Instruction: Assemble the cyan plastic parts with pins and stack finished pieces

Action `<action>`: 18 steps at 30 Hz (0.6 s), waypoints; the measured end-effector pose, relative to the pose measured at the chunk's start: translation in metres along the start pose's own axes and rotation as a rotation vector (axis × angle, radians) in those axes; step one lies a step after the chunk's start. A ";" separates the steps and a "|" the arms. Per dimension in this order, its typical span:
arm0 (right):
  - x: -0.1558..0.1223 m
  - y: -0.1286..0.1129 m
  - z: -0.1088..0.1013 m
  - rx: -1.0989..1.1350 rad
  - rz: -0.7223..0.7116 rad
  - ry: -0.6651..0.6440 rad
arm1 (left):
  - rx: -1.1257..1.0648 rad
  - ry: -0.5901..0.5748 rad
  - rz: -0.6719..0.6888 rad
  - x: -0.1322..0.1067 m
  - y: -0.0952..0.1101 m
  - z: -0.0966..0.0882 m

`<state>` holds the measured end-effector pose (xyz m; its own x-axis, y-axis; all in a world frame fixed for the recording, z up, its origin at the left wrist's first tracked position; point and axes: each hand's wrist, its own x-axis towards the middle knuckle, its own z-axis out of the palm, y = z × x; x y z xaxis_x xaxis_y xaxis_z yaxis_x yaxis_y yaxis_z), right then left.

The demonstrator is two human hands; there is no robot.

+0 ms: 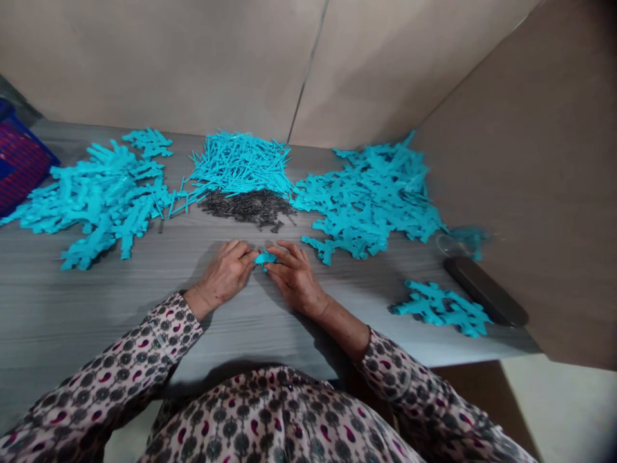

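Observation:
In the middle of the grey wood-grain table (96,302), my left hand (226,271) and my right hand (294,276) meet at the fingertips. Both pinch a small turquoise plastic piece (265,258), partly hidden by my fingers. Straight ahead of my hands lies a heap of thin turquoise plastic sticks (238,166), with a heap of small dark grey pieces (248,207) at its front edge. Large heaps of branched turquoise plastic moulding lie to the left (96,199) and right (371,196).
A smaller heap of turquoise moulding (441,308) lies at the right, beside a black oblong case (484,290). A clear plastic item (450,244) sits behind it. A red-and-blue basket (19,167) stands at the far left. Beige partition walls (520,148) close off the back and right.

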<state>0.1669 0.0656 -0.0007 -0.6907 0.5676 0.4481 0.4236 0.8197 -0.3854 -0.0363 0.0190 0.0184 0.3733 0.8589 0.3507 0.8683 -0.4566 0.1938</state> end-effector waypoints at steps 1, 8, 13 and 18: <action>0.001 -0.002 -0.001 0.003 -0.003 0.015 | -0.005 0.000 0.001 0.000 0.000 0.000; 0.008 -0.009 -0.002 0.103 -0.043 0.057 | -0.009 -0.009 0.023 0.001 -0.002 -0.001; 0.007 -0.005 0.002 0.169 -0.103 0.000 | -0.009 -0.010 0.020 0.001 -0.002 -0.001; 0.006 -0.006 0.002 0.091 -0.129 -0.030 | -0.028 -0.036 0.007 0.002 -0.001 -0.001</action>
<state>0.1587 0.0639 0.0024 -0.7535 0.4546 0.4750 0.2766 0.8746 -0.3983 -0.0372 0.0210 0.0194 0.3916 0.8630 0.3192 0.8562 -0.4688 0.2171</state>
